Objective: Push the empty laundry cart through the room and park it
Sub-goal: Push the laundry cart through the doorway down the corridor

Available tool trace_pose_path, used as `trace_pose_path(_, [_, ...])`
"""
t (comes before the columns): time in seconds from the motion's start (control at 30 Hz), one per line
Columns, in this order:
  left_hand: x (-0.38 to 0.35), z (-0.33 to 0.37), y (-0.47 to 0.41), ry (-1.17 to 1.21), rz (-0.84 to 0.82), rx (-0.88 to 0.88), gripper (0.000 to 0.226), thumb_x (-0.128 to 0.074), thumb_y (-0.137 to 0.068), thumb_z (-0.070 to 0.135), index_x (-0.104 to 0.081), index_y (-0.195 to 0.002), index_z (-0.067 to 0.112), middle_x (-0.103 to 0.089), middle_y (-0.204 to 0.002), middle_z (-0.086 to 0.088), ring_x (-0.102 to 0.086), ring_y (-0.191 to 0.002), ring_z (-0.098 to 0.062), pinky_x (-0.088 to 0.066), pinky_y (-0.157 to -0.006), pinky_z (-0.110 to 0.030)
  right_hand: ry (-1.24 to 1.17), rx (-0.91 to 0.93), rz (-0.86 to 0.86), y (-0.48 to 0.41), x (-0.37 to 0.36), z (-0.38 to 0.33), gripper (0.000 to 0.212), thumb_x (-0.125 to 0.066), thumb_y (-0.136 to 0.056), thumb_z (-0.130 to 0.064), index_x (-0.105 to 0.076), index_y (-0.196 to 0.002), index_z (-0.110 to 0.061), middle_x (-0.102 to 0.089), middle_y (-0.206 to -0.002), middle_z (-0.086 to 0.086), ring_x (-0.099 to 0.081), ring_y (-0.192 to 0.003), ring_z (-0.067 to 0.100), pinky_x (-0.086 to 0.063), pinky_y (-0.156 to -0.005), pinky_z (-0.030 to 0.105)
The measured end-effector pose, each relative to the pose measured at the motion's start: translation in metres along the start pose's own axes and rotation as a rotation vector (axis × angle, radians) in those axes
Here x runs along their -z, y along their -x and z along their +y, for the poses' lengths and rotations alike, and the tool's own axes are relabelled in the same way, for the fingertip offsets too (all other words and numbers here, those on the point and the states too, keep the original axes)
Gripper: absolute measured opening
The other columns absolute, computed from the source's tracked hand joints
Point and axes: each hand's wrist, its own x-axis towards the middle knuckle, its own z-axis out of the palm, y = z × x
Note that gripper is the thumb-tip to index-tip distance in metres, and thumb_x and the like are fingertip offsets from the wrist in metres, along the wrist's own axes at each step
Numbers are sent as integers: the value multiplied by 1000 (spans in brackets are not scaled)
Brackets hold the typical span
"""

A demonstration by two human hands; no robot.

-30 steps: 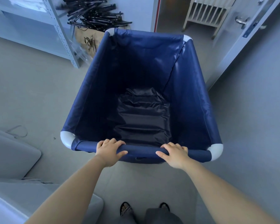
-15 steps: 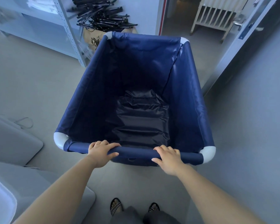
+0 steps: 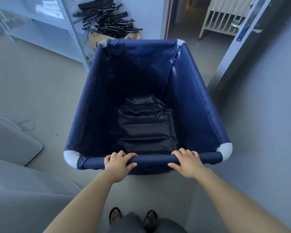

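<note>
Your left hand [image 3: 118,163] and right hand [image 3: 187,163] both sit on the padded near rail of the deep navy-blue fabric laundry cart with rounded white plastic corners [image 3: 191,105]. On each hand the fingers curl over the top of the rail and the thumb presses its near face, so both are wrapped around the bar, apart from each other and either side of its middle. The cart stands on the grey floor [image 3: 37,88] directly in front of you, with only a crumpled dark liner at its bottom. Its far end points toward an open doorway, where a white slatted wooden crib [image 3: 223,19] shows beyond. Just past the cart's far left corner lies a heap of black plastic hangers [image 3: 107,22] on a brown box, beside a pale metal shelving rack [image 3: 69,31]. The edge of the open grey door [image 3: 238,47] stands near the cart's right side. Your feet in patterned dark sandals [image 3: 115,216] are below the rail.
</note>
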Motion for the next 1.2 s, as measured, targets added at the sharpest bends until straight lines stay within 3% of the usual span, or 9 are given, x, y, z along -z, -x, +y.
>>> trace_pose_path(0.43, [-13,22,13,-44,-9,46,41,-28,-94,58,-29,-133,48,-47,-124,4,-42,-117,-21,-24,-106,-38,40,51,18,14,-7,18,52,-34,-90,-63,-38,-130,-30,-46,-124,-2,-44,-115,20,-24,-104,38])
trace_pose_path(0.63, [-23,22,21,-56,71,48,41,-31,-93,58,-34,-132,44,-52,-124,6,-46,-118,-20,-26,-105,-38,59,90,3,19,-8,23,52,-35,-89,-65,-42,-125,-29,-49,-120,0,-48,-111,24,-28,-99,41])
trace_pose_path(0.87, [-15,21,37,18,29,37,44,-40,-91,58,-42,-130,38,-56,-122,6,-49,-116,-19,-29,-103,-38,137,75,-17,28,-10,16,57,-34,-85,-71,-44,-120,-28,-52,-116,1,-50,-107,23,-33,-94,40])
trace_pose_path(1.07, [-8,-1,55,-33,-49,10,44,-47,-91,53,-42,-131,36,-56,-122,5,-49,-115,-19,-31,-100,-37,96,117,-93,33,-21,-2,61,-36,-78,-78,-48,-116,-32,-53,-110,0,-52,-103,23,-39,-84,38])
trace_pose_path(1.2, [-1,-22,62,-59,-157,-54,41,-50,-90,51,-42,-127,36,-55,-121,6,-51,-112,-18,-34,-93,-37,73,136,-10,45,-40,-19,60,-35,-75,-81,-51,-107,-34,-53,-101,-6,-54,-95,18,-37,-69,32])
